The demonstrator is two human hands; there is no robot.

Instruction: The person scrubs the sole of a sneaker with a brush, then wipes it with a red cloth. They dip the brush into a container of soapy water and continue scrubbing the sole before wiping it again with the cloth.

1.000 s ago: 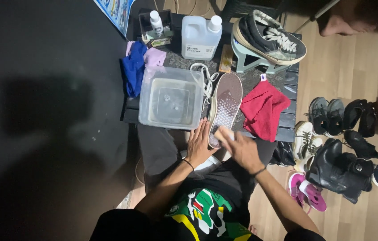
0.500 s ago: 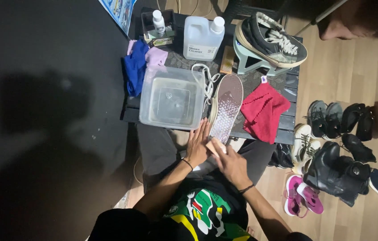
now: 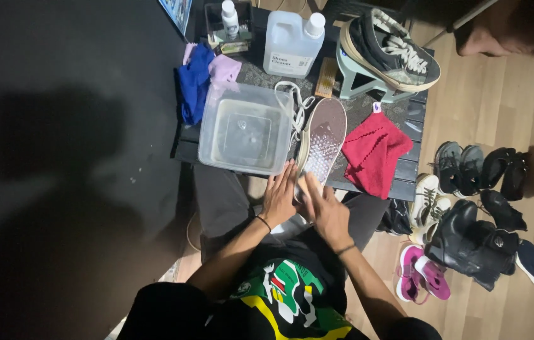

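Near front edge of small dark slatted table, both hands together, just below heel end of upturned shoe. Left hand flat, fingers spread and extended, tips touching near rim of clear square plastic tub; holding nothing. Right hand open, fingers extended toward the shoe's heel, overlapping left hand's edge; cannot tell if closed on anything, appears empty. Thin dark bands on both wrists.

Grey sneaker lying sole-up sits on table between tub and crumpled red cloth, toe pointing away, heel at table's front edge just beyond fingers. Sole pale grey with dotted tread, wet sheen in middle, white sidewall along left side. Loose white laces beside toe end.

Tub holds shallow clear water, overhangs table front-left corner slightly. Blue cloth and pink cloth draped at table's left edge. White plastic jug with cap and small white bottle at far edge, wooden brush beside jug. Dark sneaker with white laces propped on pale green stand, far right corner.

Table surface crowded; little free room except strip at right front. Left of table dark floor open, in shadow. Right, wood floor with cluster of dark and white shoes, black boots, pink sandals close to right elbow
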